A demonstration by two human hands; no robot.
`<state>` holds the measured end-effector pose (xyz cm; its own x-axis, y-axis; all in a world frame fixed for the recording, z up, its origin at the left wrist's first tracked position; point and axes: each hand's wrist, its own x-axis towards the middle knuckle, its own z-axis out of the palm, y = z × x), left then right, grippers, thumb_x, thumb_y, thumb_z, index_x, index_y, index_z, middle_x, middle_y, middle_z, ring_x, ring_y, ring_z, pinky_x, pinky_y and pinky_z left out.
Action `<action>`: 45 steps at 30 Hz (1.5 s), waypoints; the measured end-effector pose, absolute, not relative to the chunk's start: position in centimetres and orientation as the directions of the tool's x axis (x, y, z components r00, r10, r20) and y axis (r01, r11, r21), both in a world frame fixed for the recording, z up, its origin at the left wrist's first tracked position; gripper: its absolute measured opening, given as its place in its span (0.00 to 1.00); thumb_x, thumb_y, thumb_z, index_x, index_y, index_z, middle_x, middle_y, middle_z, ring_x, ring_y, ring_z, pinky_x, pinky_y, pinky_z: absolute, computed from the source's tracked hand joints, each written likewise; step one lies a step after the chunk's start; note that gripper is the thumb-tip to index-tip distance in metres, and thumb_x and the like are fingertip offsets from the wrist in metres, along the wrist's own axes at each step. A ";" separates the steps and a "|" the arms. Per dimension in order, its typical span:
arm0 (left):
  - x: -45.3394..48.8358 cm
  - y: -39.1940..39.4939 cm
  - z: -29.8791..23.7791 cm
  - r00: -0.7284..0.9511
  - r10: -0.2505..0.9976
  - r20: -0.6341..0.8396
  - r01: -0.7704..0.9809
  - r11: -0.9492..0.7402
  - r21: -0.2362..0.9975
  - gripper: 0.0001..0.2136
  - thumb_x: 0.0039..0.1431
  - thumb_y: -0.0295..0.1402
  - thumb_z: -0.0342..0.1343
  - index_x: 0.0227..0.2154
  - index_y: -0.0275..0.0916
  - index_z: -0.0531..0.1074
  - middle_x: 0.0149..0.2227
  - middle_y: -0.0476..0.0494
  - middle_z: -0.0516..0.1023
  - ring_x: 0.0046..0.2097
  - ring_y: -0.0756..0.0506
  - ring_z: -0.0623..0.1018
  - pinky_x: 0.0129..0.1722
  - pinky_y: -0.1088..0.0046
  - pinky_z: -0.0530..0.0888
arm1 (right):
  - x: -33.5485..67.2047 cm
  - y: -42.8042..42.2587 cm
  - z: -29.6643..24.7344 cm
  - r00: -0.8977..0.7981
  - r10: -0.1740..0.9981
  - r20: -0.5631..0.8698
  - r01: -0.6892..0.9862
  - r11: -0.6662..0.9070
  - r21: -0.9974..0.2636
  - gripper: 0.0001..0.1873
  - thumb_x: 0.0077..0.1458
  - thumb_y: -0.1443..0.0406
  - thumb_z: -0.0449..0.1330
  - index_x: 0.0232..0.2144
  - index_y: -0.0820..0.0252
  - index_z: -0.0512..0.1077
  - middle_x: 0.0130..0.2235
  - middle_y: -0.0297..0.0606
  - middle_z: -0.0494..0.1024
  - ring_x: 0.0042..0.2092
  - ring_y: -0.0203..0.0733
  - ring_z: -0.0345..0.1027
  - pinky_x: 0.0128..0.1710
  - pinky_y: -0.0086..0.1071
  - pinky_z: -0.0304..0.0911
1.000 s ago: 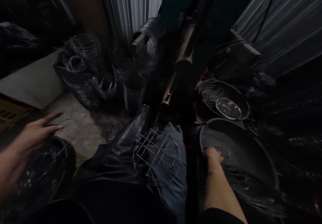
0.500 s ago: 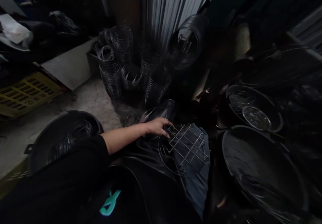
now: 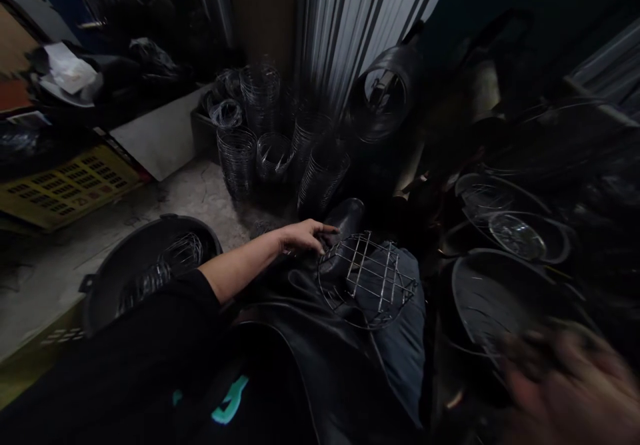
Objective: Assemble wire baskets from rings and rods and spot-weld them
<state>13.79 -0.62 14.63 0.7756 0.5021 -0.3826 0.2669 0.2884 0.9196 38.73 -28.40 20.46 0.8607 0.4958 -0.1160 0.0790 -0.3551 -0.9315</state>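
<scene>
My left hand (image 3: 303, 235) pinches the near-left edge of a round wire grate (image 3: 373, 278). The grate has crossed wires over a ring, and it is tilted above my trousered knee (image 3: 400, 351). Low at the right, my right hand (image 3: 570, 378) is smeared by motion; its fingers look bent, but whether they hold anything cannot be seen. Close behind that hand is a large dark basin (image 3: 500, 291), with thin wire pieces inside it.
Several stacks of wire rings (image 3: 237, 158) stand ahead on the floor. A black basin (image 3: 107, 285) with wire parts lies at left, near a yellow crate (image 3: 75, 191). Farther right, another basin (image 3: 557, 231) holds round wire pieces. A metal cylinder (image 3: 385, 98) stands by the corrugated wall.
My right hand has come into view at the lower right. My left hand still has the grate, which has turned a little. The view has shifted slightly left.
</scene>
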 end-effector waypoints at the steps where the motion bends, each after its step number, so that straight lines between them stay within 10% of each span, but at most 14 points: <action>1: 14.0 -0.2 14.8 0.753 0.527 -0.393 0.228 0.352 0.908 0.33 0.35 0.18 0.64 0.51 0.36 0.72 0.31 0.50 0.77 0.29 0.55 0.74 0.30 0.80 0.71 | 37.2 -27.2 20.6 0.868 0.487 -0.092 0.025 -0.229 -0.973 0.29 0.45 0.44 0.62 0.48 0.45 0.68 0.35 0.39 0.72 0.28 0.40 0.67 0.22 0.34 0.63; 7: 17.6 -0.1 15.2 0.683 0.640 -0.351 0.111 0.385 0.916 0.19 0.55 0.30 0.57 0.51 0.35 0.72 0.29 0.47 0.77 0.22 0.57 0.68 0.20 0.83 0.63 | 33.5 -21.1 19.4 0.753 0.573 -0.325 -0.224 -0.241 -0.944 0.34 0.28 0.56 0.72 0.42 0.63 0.74 0.20 0.27 0.65 0.17 0.28 0.50 0.14 0.23 0.45; 15: 20.1 -1.0 14.6 0.718 0.613 -0.330 0.063 0.415 0.908 0.30 0.43 0.14 0.54 0.53 0.34 0.71 0.35 0.46 0.79 0.26 0.57 0.72 0.28 0.82 0.69 | 34.9 -23.2 17.7 0.715 0.583 -0.386 -0.220 -0.336 -0.916 0.39 0.30 0.58 0.72 0.48 0.65 0.73 0.19 0.26 0.65 0.18 0.29 0.52 0.14 0.24 0.47; 33: 20.7 -0.8 13.5 0.771 0.579 -0.265 0.048 0.362 0.931 0.37 0.41 0.12 0.52 0.58 0.42 0.65 0.43 0.44 0.79 0.24 0.60 0.68 0.22 0.85 0.61 | 34.8 -22.2 18.9 0.740 0.544 -0.396 -0.261 -0.311 -0.914 0.26 0.27 0.66 0.68 0.36 0.67 0.78 0.20 0.32 0.70 0.19 0.31 0.58 0.17 0.25 0.50; 45: 18.7 1.0 14.1 0.886 0.365 -0.285 0.135 0.385 0.913 0.35 0.38 0.12 0.52 0.54 0.38 0.70 0.53 0.38 0.76 0.49 0.48 0.77 0.37 0.79 0.70 | 35.8 -24.1 17.3 0.633 0.632 -0.447 -0.073 -0.526 -0.847 0.48 0.32 0.60 0.68 0.58 0.71 0.66 0.17 0.28 0.67 0.20 0.32 0.57 0.20 0.26 0.55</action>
<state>18.68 1.03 14.10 0.8861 0.3652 -0.2854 0.1351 0.3854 0.9128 35.76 -24.10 17.33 0.6328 0.6324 -0.4468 -0.0728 -0.5258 -0.8475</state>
